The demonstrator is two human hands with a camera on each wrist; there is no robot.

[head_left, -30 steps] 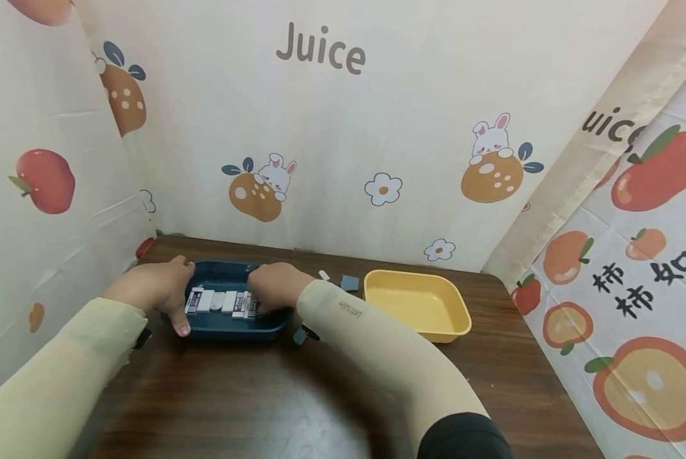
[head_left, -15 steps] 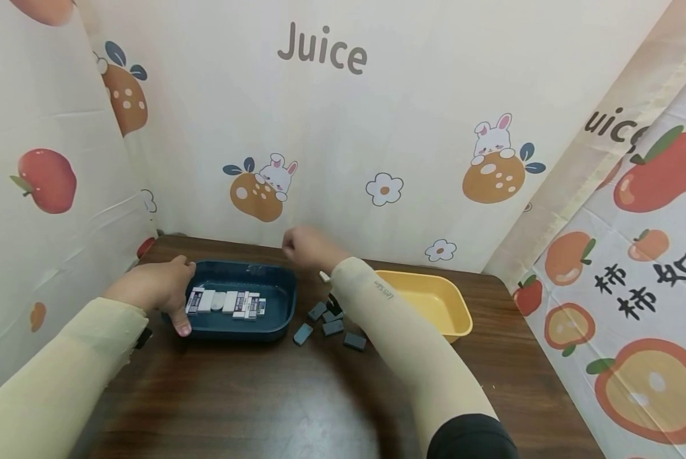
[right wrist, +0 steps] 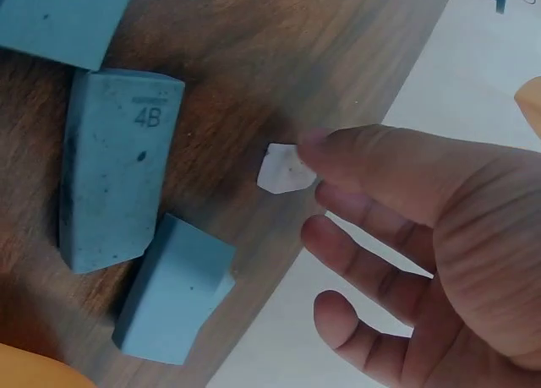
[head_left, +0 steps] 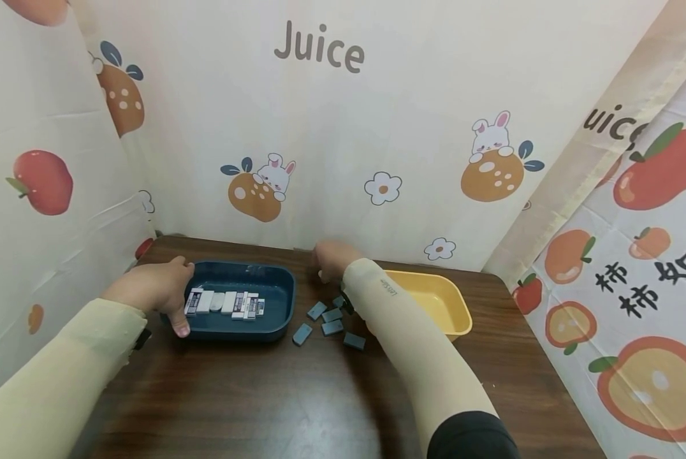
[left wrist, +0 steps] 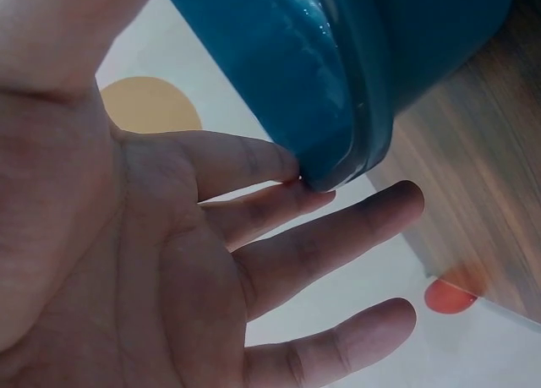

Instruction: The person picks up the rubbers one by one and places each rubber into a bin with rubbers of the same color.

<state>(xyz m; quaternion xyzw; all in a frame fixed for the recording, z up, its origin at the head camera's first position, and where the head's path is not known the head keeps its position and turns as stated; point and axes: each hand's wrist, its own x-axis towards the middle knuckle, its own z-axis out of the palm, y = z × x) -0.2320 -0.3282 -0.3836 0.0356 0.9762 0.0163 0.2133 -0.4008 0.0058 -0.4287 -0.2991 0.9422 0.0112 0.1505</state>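
My left hand (head_left: 150, 290) is at the left end of a dark blue tray (head_left: 282, 296). In the left wrist view its fingers are fairly straight, and two touch the tray's corner. Inside the tray lies a row of white erasers (head_left: 228, 301), some with dark printed sleeves. My right hand (head_left: 334, 258) is low near the table's back edge. In the right wrist view its thumb tip meets the corner of a small white eraser piece (right wrist: 286, 170) on the table, with the other fingers loosely bent. Several blue-green erasers (head_left: 333, 327) lie between the tray and my right forearm; one eraser (right wrist: 118, 172) is marked 4B.
A yellow tray (head_left: 463, 325) stands to the right, partly hidden by my right forearm. The brown wooden table (head_left: 251, 395) ends at the back against a printed cloth (head_left: 331, 127).
My right hand has left the inside of the blue tray, risen, moved right and come down by the small white piece. A small eraser now shows at the row's right end. My left hand stays put.
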